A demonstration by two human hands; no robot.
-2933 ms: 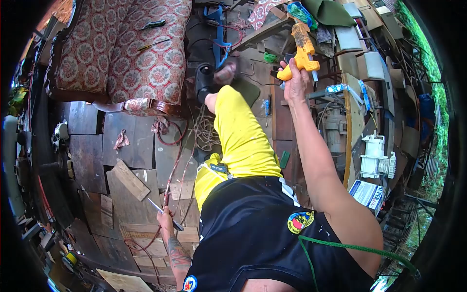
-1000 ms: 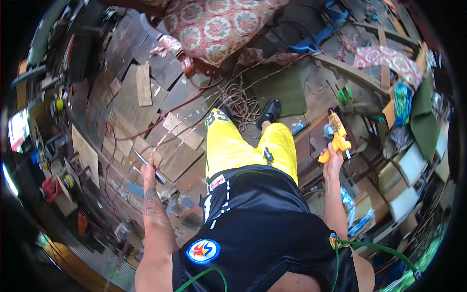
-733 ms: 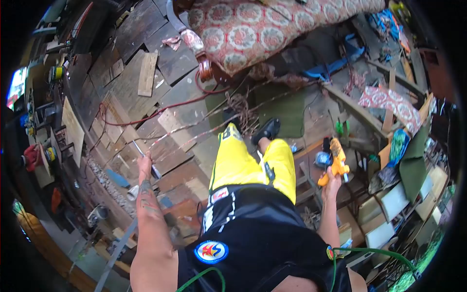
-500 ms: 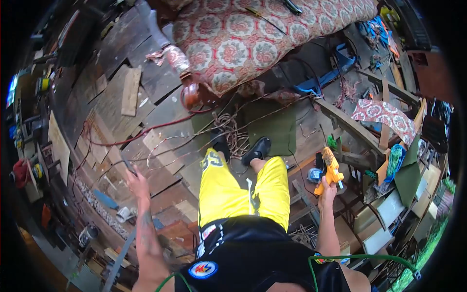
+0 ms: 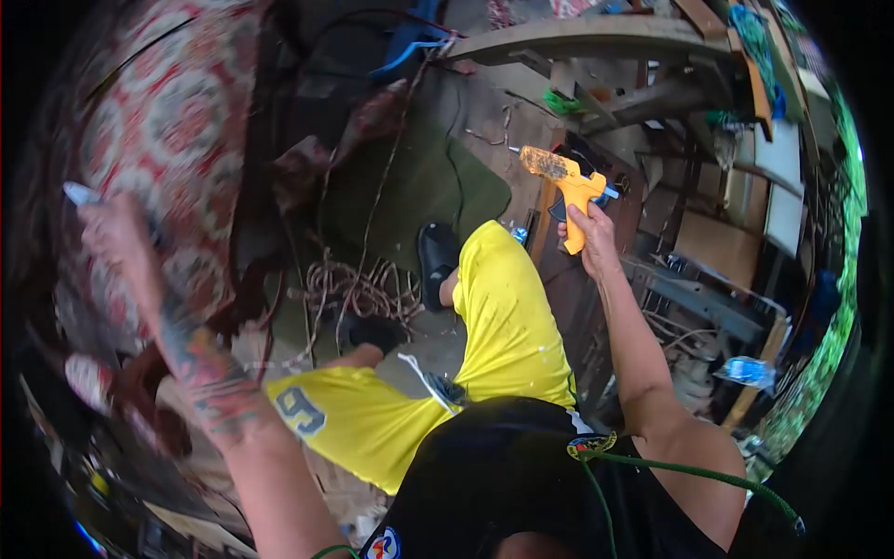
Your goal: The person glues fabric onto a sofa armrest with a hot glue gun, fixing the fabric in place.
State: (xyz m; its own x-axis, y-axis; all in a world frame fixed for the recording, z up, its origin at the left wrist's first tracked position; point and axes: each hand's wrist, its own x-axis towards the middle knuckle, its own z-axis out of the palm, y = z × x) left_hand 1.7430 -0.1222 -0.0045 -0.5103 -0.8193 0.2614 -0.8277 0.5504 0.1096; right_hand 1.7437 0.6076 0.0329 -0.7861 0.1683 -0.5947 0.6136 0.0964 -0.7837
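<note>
My right hand (image 5: 591, 240) is wrapped around the handle of a yellow glue gun (image 5: 575, 191). Its nozzle points up and left, and a glue stick pokes out of the rear. The barrel is stained brown. Over the floral upholstered seat (image 5: 196, 121), at the left, my left hand (image 5: 119, 238) is closed on a small grey tool (image 5: 82, 193). Only the tool's pale end shows, and blur hides its exact kind. A thin dark rod (image 5: 140, 56) lies across the same fabric.
Tangled rope (image 5: 358, 293) lies by my feet, beside a dark green mat (image 5: 410, 196). Cords run across the floor. A wooden frame (image 5: 596, 37) stands at the upper right, with boards and panels (image 5: 712, 247) stacked beside it. A blue strap (image 5: 414, 47) hangs near the seat.
My view has turned right and come closer to the seat. My left hand has moved from above the floorboards to over the floral fabric. The glue gun stays in my right hand, raised higher.
</note>
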